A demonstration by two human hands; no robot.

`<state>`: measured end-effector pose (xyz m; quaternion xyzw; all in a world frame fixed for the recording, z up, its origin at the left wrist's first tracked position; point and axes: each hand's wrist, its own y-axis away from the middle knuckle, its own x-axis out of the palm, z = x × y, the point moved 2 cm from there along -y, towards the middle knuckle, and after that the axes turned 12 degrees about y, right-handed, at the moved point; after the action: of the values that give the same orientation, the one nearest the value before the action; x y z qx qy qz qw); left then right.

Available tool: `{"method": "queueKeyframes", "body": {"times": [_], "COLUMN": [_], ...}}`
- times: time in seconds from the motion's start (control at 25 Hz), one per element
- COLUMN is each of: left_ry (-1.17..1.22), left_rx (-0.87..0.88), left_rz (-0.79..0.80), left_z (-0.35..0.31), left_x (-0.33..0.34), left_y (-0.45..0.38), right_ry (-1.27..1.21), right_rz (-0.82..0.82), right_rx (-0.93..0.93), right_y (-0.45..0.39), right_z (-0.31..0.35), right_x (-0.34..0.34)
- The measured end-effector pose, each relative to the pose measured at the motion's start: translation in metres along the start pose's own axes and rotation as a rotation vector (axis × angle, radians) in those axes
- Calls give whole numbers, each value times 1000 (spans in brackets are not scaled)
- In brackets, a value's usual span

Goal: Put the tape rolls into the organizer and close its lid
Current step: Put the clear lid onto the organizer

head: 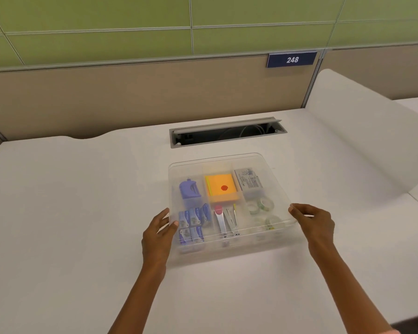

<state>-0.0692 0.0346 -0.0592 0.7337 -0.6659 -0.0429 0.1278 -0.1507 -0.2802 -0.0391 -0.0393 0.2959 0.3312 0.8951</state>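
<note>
A white desk (82, 213) fills my frame under beige and green panels; an open cable hatch (227, 132) sits at upper centre. At centre I see the clear organizer (229, 251). My left hand (158, 235) and right hand (316, 225) pinch its lid (227, 162) by the edges. Tape rolls (263, 206) lie in the right compartments, beside orange sticky notes (221, 188).

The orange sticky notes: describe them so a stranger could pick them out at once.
On the white desk, in front of the open cable hatch, sits a clear plastic organizer held between two hands. In its back row, middle compartment, lie the orange sticky notes. They are the only bright orange square, with a red dot on top.
</note>
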Motion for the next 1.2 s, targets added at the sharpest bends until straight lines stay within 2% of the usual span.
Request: {"method": "queueKeyframes", "body": {"times": [0.16,0.36,0.48,0.64,0.8,0.88,0.96,1.04,1.12,1.2], "left_ry": [58,125,154,159,84,-87,-233,-340,-486,-611], "left_rx": [-54,-69,-46,-20,-20,90,287,445,515,510], "left_rz": [29,-28,-62,-130,-125,-126,-129,-98,-41,54], "left_z": [7,19,22,25,15,1,-14,-27,-33,-33], "left_x": [-8,-11,-9,-5,-2,2,10,23,37,51], "left_y": [8,12,15,17,17,13,5,-11,-34,-60], "right_ry": [-221,-445,-492,-469,-219,40,272,401,482,551], "right_rz": [168,376,442,459,507,480,354,253,256,317], "right_rx": [83,229,283,251,160,67,-93,-315,-484,-567], "right_y": [-1,-2,-8,-15,-24,-32,-42,-53,-63,-72], "right_z": [-21,-30,-35,-37,-30,-18,0,22,39,46], "right_x": [0,-2,-1,-3,-7,-8,-4,6,22,42]}}
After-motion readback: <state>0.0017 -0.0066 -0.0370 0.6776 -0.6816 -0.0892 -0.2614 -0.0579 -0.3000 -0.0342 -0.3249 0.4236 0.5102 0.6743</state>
